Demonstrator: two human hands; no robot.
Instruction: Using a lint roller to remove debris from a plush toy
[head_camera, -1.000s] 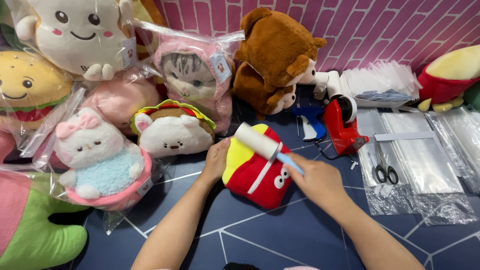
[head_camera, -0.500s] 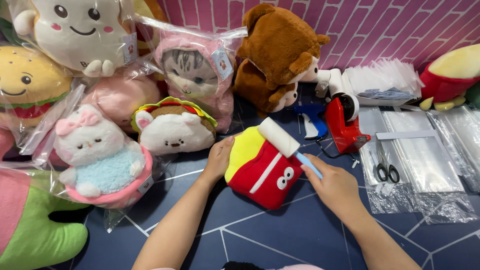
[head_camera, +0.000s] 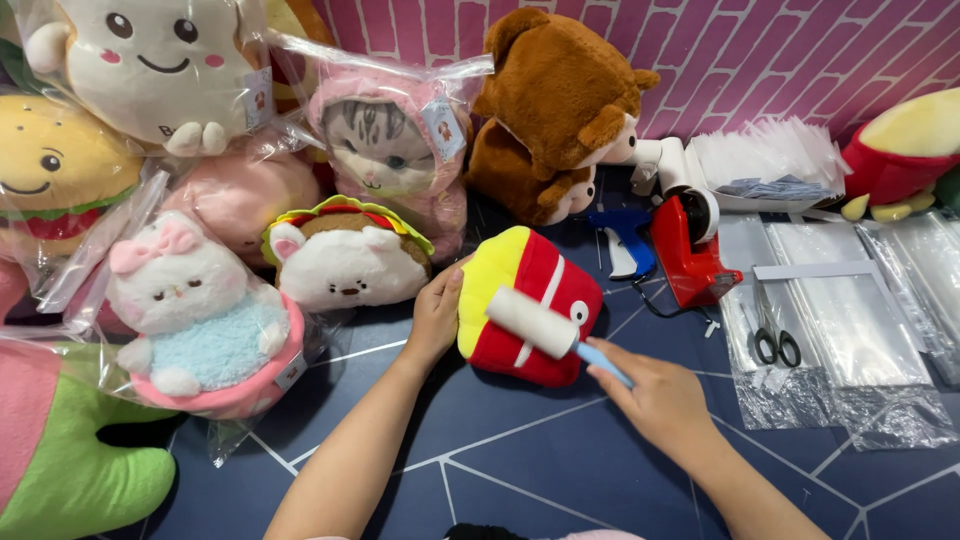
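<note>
A red and yellow fries-shaped plush lies on the dark blue floor mat. My left hand grips its left yellow edge. My right hand holds a lint roller by its light blue handle, and the white roll rests on the front of the plush.
Bagged plush toys crowd the left: a white cat in a pink cup, a taco-like one, a grey cat in pink. A brown bear sits behind. At the right are a red tape dispenser, scissors and clear bags.
The lint roller moved down from the top of the plush onto its front face. My right hand shifted with it. The left hand stayed on the plush's edge.
</note>
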